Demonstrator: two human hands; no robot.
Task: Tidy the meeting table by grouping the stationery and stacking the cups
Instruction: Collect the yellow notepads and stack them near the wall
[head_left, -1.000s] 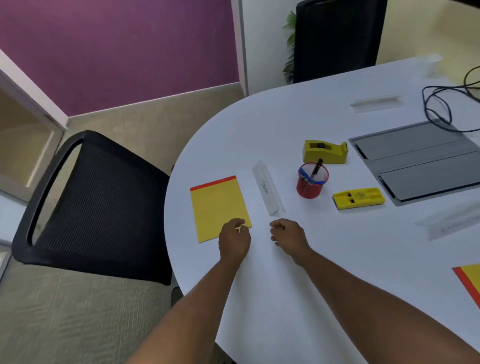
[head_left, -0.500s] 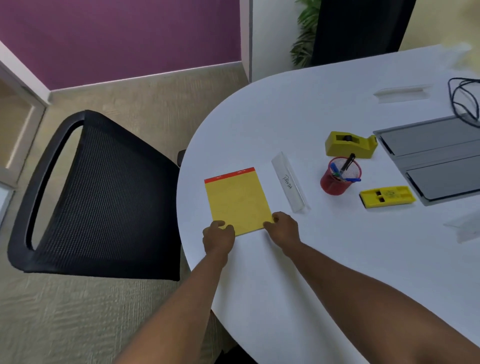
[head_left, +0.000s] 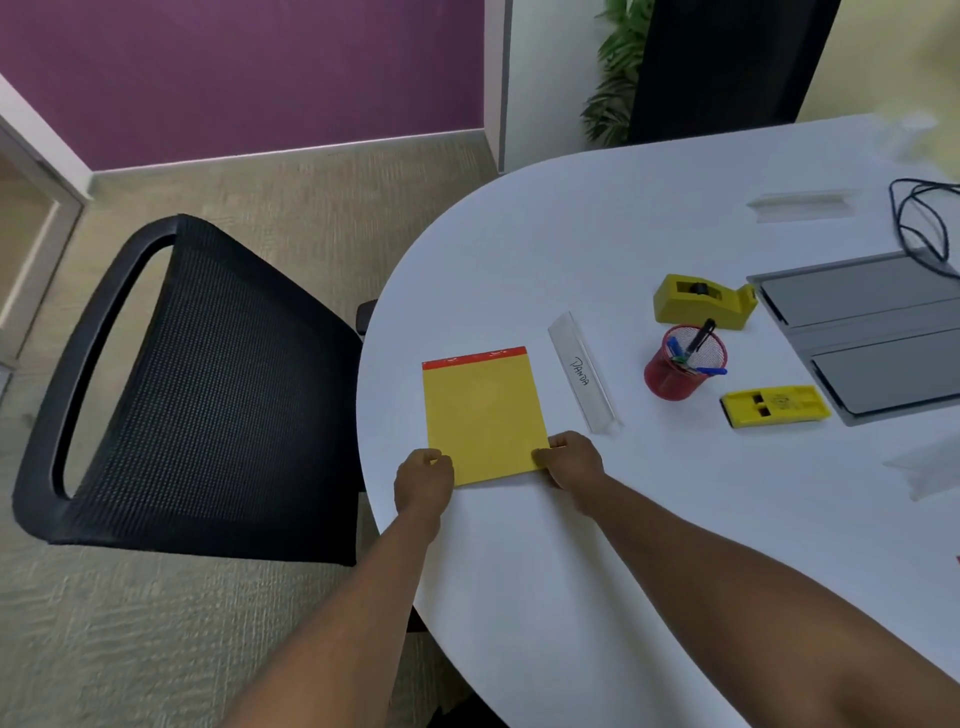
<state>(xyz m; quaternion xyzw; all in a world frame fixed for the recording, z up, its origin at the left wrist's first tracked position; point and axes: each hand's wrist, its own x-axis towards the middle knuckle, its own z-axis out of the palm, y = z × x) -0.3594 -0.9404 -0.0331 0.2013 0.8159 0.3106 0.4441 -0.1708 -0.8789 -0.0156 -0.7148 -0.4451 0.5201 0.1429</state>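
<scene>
A yellow notepad (head_left: 483, 413) with a red top strip lies flat near the left edge of the white table (head_left: 597, 249). My left hand (head_left: 422, 480) grips its near left corner and my right hand (head_left: 571, 460) grips its near right corner. Just right of the pad lies a clear name plate (head_left: 584, 371) with handwriting. Further right stand a red mesh pen cup (head_left: 683, 369) with pens, a yellow tape dispenser (head_left: 701, 301) and a yellow stapler (head_left: 774, 406). No cups for stacking are in view.
A black mesh chair (head_left: 208, 374) stands close to the table's left edge. A grey folio (head_left: 872, 322) and a black cable (head_left: 924, 218) lie at the right. Another clear name plate (head_left: 802, 203) sits at the back, a third (head_left: 930, 467) at the right edge.
Both hands moved from the table beside the pad onto its near corners. The pad has turned from tilted to nearly square with me. My view shifted left.
</scene>
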